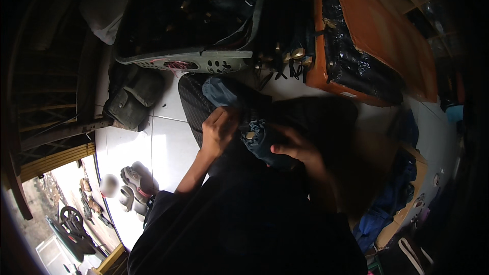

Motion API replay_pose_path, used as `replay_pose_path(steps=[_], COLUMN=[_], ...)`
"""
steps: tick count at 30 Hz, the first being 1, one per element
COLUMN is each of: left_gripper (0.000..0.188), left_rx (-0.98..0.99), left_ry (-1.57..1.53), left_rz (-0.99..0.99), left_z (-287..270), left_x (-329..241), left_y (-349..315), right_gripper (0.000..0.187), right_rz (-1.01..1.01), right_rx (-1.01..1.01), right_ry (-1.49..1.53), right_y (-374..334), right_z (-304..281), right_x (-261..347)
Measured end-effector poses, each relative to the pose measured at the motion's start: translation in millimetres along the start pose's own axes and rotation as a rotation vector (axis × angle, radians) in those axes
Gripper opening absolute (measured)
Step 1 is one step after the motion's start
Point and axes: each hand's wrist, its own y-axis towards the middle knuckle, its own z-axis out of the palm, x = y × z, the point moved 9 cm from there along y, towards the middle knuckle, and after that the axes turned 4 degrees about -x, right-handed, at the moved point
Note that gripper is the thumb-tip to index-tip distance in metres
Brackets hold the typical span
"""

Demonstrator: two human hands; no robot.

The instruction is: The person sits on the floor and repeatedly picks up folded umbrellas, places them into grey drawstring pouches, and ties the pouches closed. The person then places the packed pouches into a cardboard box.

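A dark blue, crinkled item [265,147] with a small gold-coloured piece on it lies in my lap; its kind is unclear. At its left edge my left hand [220,128] is closed, fingertips pressed together, and whatever they pinch is hidden. To its right, my right hand [300,148] has its thumb and fingers apart, the thumb reaching over or just beside the blue item; shadow hides whether it touches. A lighter blue piece [218,90] rests across my dark striped trouser leg [191,97], beyond my left hand.
Ahead stands a grey plastic crate [204,60] of dark, shiny goods. Beside it is an orange box [336,87] holding black wrapped items. A dark green bag [131,101] and several shoes [135,181] are on the left. At right, blue fabric [392,193] lies near cardboard [415,188].
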Motion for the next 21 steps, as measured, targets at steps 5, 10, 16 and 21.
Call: replay_pose_path(steps=[5, 10, 16, 21], left_gripper=[0.026, 0.023, 0.021, 0.021], left_rx=[0.036, 0.01, 0.026, 0.015], left_ry=[-0.059, -0.123, -0.163, -0.253], left_rz=[0.051, -0.082, -0.085, -0.247], left_z=[34, 50, 63, 71], left_x=[-26, -33, -40, -24], left_y=[10, 14, 12, 8], right_gripper=[0.062, 0.058, 0.056, 0.056], right_rz=[-0.103, -0.274, -0.405, -0.331], right_rx=[-0.279, -0.384, -0.511, -0.439], right_ry=[-0.068, -0.155, -0.444, -0.395], right_y=[-14, -32, -49, -56], right_z=[-26, -44, -47, -48], right_x=[10, 16, 32, 28])
